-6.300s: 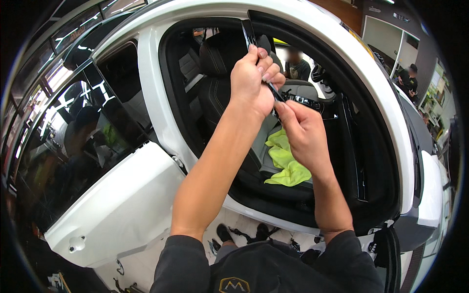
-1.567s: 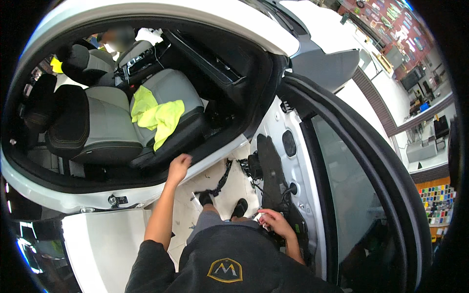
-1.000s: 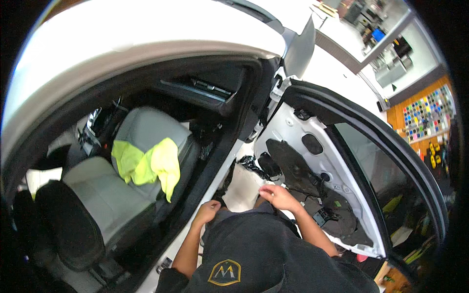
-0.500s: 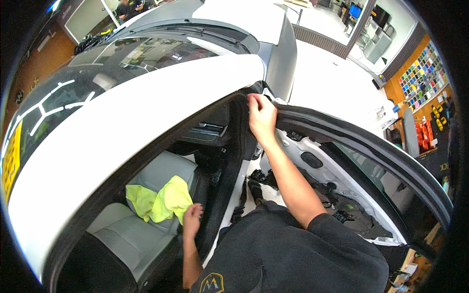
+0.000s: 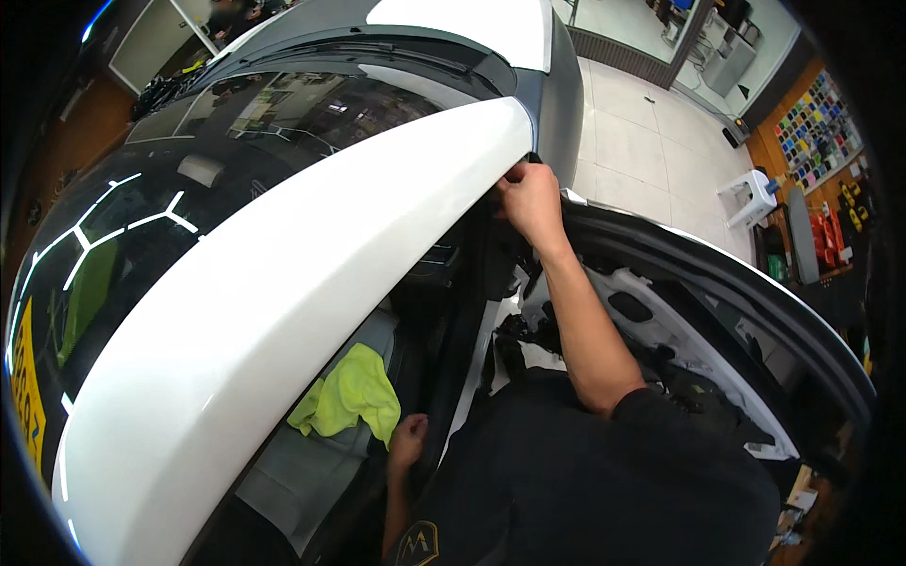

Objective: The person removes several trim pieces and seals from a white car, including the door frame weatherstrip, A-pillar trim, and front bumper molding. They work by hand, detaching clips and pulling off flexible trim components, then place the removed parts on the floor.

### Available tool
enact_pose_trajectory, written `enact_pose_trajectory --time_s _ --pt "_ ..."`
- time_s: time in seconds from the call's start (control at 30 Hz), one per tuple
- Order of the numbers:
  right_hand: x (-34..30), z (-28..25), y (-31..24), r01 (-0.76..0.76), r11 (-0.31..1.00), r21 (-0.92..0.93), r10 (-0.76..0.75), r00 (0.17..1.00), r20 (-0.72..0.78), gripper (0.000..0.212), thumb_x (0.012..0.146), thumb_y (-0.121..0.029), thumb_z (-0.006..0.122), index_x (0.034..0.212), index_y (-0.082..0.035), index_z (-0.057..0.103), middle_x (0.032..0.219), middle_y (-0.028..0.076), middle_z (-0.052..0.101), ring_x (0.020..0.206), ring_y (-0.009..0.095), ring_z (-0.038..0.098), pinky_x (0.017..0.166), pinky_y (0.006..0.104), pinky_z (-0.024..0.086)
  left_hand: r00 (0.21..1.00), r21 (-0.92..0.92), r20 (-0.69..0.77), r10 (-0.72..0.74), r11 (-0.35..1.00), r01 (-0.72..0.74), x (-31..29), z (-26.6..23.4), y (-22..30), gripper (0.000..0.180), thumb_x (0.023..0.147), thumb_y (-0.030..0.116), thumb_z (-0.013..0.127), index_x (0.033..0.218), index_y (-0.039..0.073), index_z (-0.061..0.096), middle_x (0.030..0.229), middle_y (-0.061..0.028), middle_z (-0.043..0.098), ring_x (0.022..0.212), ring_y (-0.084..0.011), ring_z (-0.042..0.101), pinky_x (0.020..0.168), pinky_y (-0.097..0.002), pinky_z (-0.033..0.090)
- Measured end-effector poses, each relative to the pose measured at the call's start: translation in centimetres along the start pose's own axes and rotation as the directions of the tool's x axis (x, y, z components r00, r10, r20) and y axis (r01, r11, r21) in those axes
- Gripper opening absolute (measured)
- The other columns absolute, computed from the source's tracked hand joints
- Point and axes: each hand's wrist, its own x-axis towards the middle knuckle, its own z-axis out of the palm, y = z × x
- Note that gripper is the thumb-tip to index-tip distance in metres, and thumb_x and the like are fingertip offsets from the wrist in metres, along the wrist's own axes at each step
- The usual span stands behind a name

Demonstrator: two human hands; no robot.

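So we're looking down at a big white car [image 5: 255,311], its roof edge and front pillar sweeping diagonally across the view, with the dark windshield [image 5: 226,132] to the left of it throwing back bright strips of light. Next in size is the open door [image 5: 736,274] on our right, black seal around its frame and bare pale metal partly visible on its inner side. Below the pillar, in the door opening, we can see part of a gray seat [image 5: 302,481]. Over toward the far right there's a board of colored squares [image 5: 819,132] on the wall (looks pretty cheerful, honestly), plus a white stool [image 5: 752,200] on the pale tiles.

The yellow-green cloth [image 5: 354,391] lies rumpled on the seat. Our right hand [image 5: 533,198] is up at the front lower end of the pillar, fingers bent in narrow against the edge; we can't tell if they grip anything. Our left hand [image 5: 408,441] hangs just beside the cloth, fingers loosely curled, and we can't make out whether anything's in it.
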Motion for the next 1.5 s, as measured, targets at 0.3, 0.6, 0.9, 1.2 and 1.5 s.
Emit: enact_pose_trajectory --time_s 0.3,0.6,0.9,1.2,1.5 --pt "0.4 -0.6 -0.7 -0.265 0.893 0.364 0.228 0.963 0.143 0.029 0.084 -0.013 0.072 0.097 0.012 0.067 0.085 0.015 0.067 0.070 0.023 0.066 0.052 0.0369 0.060 0.993 -0.026 -0.082 0.080 0.996 -0.082 3.5 -4.2 -1.3 0.027 0.096 0.022 0.063 0.113 0.002 0.068 0.097 -0.0109 0.072 0.087 -0.0191 0.067 0.080 -0.0303 0.050" --pt "-0.3 1.2 -0.8 -0.387 0.699 0.602 0.400 0.909 0.120 0.021 0.088 -0.012 0.064 0.102 0.004 0.062 0.094 0.013 0.063 0.070 0.023 0.065 0.059 0.0363 0.059 0.999 -0.070 0.021 0.026 0.997 -0.025 3.4 -1.7 -2.8 0.029 0.095 0.025 0.064 0.113 0.002 0.068 0.098 -0.0124 0.072 0.089 -0.0213 0.067 0.080 -0.0317 0.051" --pt "-0.1 3.0 0.4 -0.292 0.693 0.659 0.380 0.925 0.010 0.014 0.088 -0.009 0.064 0.094 0.003 0.061 0.078 0.008 0.057 0.060 0.019 0.060 0.050 0.0318 0.053 0.995 0.007 0.061 0.074 0.997 -0.074 2.3 -0.2 -1.7 0.029 0.095 0.023 0.063 0.114 0.001 0.067 0.098 -0.0138 0.071 0.090 -0.0223 0.067 0.081 -0.0319 0.051" --pt "-2.6 3.0 1.9 -0.180 0.784 0.594 0.262 0.963 -0.054 0.021 0.091 -0.010 0.061 0.101 0.008 0.064 0.084 0.011 0.064 0.066 0.019 0.065 0.050 0.0319 0.059 0.996 -0.070 0.019 0.089 0.994 -0.087 2.0 -1.0 0.5 0.029 0.096 0.023 0.063 0.115 0.002 0.066 0.096 -0.0104 0.071 0.088 -0.0177 0.066 0.080 -0.0297 0.051" --pt "-1.6 0.8 -0.9 -0.329 0.754 0.569 0.336 0.937 0.096 0.027 0.085 -0.014 0.071 0.103 0.006 0.067 0.082 0.009 0.064 0.062 0.017 0.061 0.051 0.0319 0.054 0.987 0.030 0.065 0.146 0.988 -0.148 1.9 0.0 2.3 0.029 0.096 0.024 0.062 0.115 0.001 0.066 0.098 -0.0142 0.071 0.091 -0.0228 0.068 0.082 -0.0334 0.052"
